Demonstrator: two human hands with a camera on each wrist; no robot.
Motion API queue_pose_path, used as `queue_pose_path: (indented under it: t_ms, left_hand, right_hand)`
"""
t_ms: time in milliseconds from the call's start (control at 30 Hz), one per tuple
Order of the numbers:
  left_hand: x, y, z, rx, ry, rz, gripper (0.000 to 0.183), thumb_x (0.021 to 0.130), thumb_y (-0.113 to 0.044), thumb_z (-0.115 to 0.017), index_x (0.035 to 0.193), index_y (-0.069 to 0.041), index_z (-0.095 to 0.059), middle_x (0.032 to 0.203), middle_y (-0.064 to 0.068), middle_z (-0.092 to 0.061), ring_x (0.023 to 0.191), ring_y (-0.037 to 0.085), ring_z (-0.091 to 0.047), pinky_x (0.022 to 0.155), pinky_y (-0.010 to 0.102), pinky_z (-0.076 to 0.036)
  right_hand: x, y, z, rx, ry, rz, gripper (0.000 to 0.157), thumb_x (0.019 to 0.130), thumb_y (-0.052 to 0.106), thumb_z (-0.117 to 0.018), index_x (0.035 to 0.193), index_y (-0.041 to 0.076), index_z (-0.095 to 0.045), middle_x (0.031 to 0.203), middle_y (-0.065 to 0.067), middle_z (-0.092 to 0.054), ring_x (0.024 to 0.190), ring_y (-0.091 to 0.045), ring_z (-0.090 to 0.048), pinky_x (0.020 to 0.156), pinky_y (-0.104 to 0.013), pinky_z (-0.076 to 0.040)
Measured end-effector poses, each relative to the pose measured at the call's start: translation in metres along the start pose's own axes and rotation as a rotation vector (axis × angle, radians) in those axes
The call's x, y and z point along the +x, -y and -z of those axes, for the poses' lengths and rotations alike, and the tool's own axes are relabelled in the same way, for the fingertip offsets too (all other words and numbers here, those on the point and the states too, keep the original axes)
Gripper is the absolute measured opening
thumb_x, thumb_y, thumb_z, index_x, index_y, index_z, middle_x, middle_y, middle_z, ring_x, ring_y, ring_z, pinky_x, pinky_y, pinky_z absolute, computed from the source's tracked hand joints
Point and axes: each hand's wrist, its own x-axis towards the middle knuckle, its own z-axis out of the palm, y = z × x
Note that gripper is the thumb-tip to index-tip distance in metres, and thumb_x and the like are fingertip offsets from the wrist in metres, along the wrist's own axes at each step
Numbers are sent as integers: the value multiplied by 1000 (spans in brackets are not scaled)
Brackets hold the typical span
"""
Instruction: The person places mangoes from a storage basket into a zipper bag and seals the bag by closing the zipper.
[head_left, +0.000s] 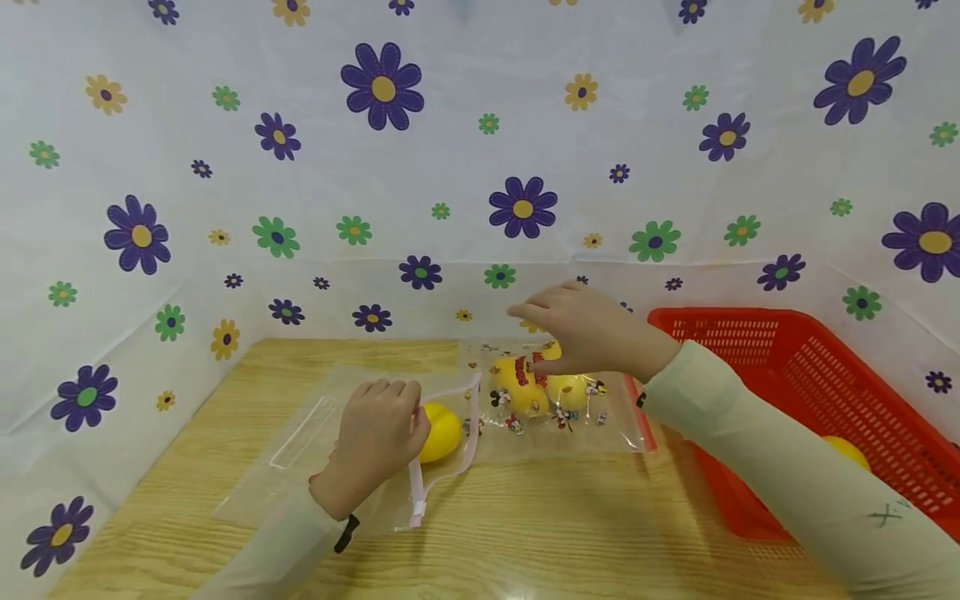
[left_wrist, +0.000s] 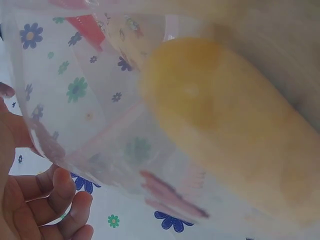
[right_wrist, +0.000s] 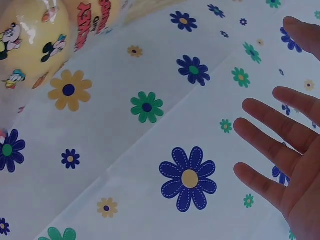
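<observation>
My left hand (head_left: 378,437) pinches the opening edge of a clear zip bag (head_left: 315,442) with a pale pink seal strip. Inside that bag, near its mouth, lies a smooth yellow rounded object (head_left: 441,433); the left wrist view shows it long and blurred through the plastic (left_wrist: 225,125). Several fingers of the left hand (left_wrist: 45,200) curl beside the bag there. My right hand (head_left: 588,329) is raised with fingers spread, holding nothing. Below and behind it is a second clear bag (head_left: 607,429) with cartoon-mouse print and a red strip, holding several yellow rounded objects (head_left: 517,387).
To the right stands a red perforated plastic basket (head_left: 757,321), with a yellow object (head_left: 847,450) in it, partly behind the right forearm. A white flower-patterned sheet (head_left: 450,167) rises behind and beside the wood-grain table (head_left: 540,533).
</observation>
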Motion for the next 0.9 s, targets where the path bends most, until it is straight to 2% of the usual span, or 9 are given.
queue_pose_path:
  t_ms: [200,367,667,900]
  left_hand:
    - [-1,0,-2,-3,-17,-14,17,72,-18,-70,71,-8,-56,59,2,-54,56,18,-48,65,34,-49]
    - [-2,0,-4,-2,-29,-19,17,72,-18,-70,71,-8,-56,59,1,-52,56,18,-48,64,34,-48]
    - [-1,-1,-5,1,-47,-32,18,71,-18,-70,69,-8,-55,58,2,-53,55,19,-49,62,34,-47]
    - [-1,-2,-5,4,-24,-20,16,71,-18,-70,72,-8,-58,61,3,-56,58,20,-52,66,36,-50]
  right_hand:
    - [-17,-15,-9,-26,73,-18,70,76,42,-73,135,13,-48,130,-8,-59,121,-29,-55,105,-50,-36]
    - [-35,-25,-15,0,115,-51,71,73,40,-75,134,13,-50,130,-8,-59,120,-29,-55,104,-50,-37]
    - [-69,-47,-23,-9,150,-152,69,72,40,-77,132,17,-53,127,-10,-61,116,-32,-56,98,-53,-42]
    - [-97,-62,-22,36,182,-236,69,72,39,-77,132,17,-53,124,-10,-63,111,-34,-59,90,-53,-48]
